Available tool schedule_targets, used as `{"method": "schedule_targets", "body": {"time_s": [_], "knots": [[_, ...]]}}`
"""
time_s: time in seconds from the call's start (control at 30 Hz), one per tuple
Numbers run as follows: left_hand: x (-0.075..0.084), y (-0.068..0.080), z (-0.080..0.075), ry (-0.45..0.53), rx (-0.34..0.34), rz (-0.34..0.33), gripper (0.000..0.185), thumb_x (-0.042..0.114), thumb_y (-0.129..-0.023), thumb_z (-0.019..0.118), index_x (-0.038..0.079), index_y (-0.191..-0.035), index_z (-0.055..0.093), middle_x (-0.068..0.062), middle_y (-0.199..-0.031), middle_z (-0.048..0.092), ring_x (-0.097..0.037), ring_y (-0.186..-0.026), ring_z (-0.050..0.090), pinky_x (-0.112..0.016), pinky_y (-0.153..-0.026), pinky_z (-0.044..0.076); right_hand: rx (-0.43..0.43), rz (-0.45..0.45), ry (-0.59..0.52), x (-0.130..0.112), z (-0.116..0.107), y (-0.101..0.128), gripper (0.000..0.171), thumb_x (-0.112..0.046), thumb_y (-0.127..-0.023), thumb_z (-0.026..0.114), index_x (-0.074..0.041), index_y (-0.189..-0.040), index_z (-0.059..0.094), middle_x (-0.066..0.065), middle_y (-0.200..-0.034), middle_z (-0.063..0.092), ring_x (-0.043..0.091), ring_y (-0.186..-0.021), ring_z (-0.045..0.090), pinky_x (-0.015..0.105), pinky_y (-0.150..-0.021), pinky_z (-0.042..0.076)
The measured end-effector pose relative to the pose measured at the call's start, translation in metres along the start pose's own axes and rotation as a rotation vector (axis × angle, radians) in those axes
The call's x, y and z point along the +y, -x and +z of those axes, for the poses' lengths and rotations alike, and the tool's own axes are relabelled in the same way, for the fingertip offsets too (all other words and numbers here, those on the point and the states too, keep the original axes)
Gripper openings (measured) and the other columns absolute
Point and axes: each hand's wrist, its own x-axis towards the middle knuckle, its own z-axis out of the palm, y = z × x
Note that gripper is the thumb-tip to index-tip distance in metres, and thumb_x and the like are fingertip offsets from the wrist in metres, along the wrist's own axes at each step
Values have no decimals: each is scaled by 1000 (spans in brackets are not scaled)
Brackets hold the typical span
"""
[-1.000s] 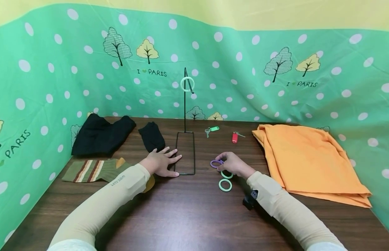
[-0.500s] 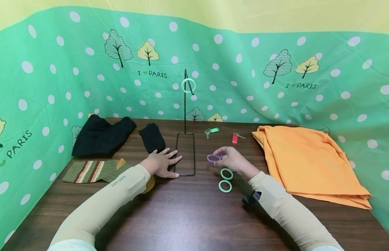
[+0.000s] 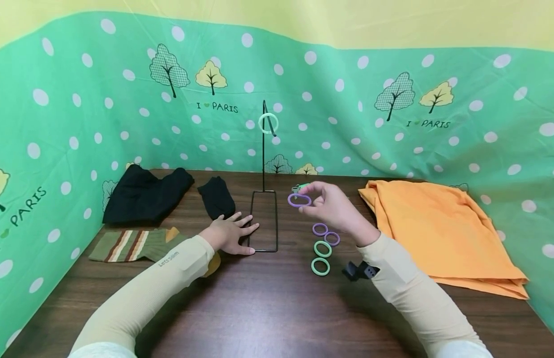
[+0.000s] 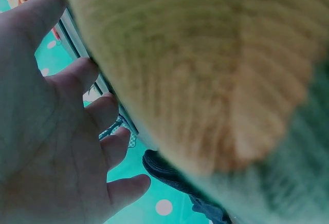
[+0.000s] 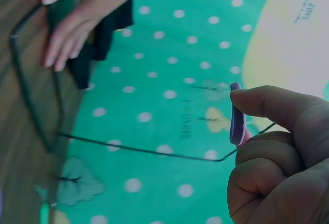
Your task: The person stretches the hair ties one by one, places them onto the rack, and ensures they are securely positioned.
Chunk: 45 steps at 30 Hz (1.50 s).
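My right hand (image 3: 330, 204) is raised above the table and pinches a purple ring (image 3: 299, 200) between thumb and fingers; the right wrist view shows that ring (image 5: 237, 116) edge-on at my fingertips. A black wire stand (image 3: 264, 199) rises from a rectangular base, with a pale green ring (image 3: 268, 122) hanging on its hook. My left hand (image 3: 229, 232) lies flat with straight fingers on the base's left side. On the table lie two purple rings (image 3: 326, 233) and two green rings (image 3: 322, 257).
An orange cloth (image 3: 437, 228) covers the right of the wooden table (image 3: 268, 308). Black garments (image 3: 144, 194), a black sock (image 3: 217, 196) and a striped sock (image 3: 133, 243) lie at the left. A green-tagged key (image 3: 300, 187) lies behind my right hand. Green spotted fabric walls surround the table.
My right hand lifted a purple ring off the table and carried it up and toward the stand, which uncovered two more purple rings. The left hand stayed on the base.
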Motion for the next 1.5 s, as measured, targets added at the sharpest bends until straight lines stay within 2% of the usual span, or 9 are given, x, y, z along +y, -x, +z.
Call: {"method": "schedule_targets", "body": {"time_s": [0.33,0.57,0.73,0.93,1.13,1.37,1.5], "knots": [[-1,0,1,3,18,11,77,72,-84,37,38,-148,12,8,-157,5,-24,-145,3,-56,-112,12,61,-171,-35,-55,-12,7,34,-6,-78,70,-5,-109,58,-4,-45,28,7,-39,26,22,-40,23],[-2,-1,1,10,15,10,77,72,-84,37,39,-148,10,9,-157,3,-23,-145,2,-56,-112,11,186,-300,-30,-87,-17,6,30,-5,-79,70,-7,-106,59,-4,-46,24,9,-40,22,23,-42,24],[-2,-3,1,11,4,3,78,73,-83,37,39,-148,9,9,-157,2,-23,-145,1,-56,-112,10,279,-356,-7,-99,-19,-9,30,-7,-79,70,-8,-107,59,-3,-46,24,11,-40,23,23,-41,24],[-1,-2,0,7,4,-2,77,72,-83,37,39,-148,10,9,-157,3,-23,-145,1,-56,-112,11,357,-362,44,-97,-14,-39,34,-12,-80,69,-12,-111,55,-1,-47,25,12,-40,24,24,-43,26],[0,-1,0,1,-1,-2,77,72,-84,37,39,-148,10,9,-157,3,-23,-145,1,-57,-112,11,379,-341,63,-87,-8,-67,38,-12,-79,69,-13,-113,52,0,-48,30,12,-42,27,23,-42,26],[0,0,-1,4,4,-9,77,72,-84,38,39,-148,11,9,-157,3,-22,-145,2,-56,-112,11,385,-263,175,-80,-5,-84,47,-20,-82,70,-18,-123,47,2,-52,35,15,-45,32,24,-44,27],[0,0,-1,8,4,-7,77,71,-84,38,38,-148,11,9,-157,3,-23,-145,2,-56,-112,11,387,-254,150,-77,-4,-85,55,-22,-80,72,-20,-128,45,1,-52,31,15,-46,29,24,-44,27]]}}
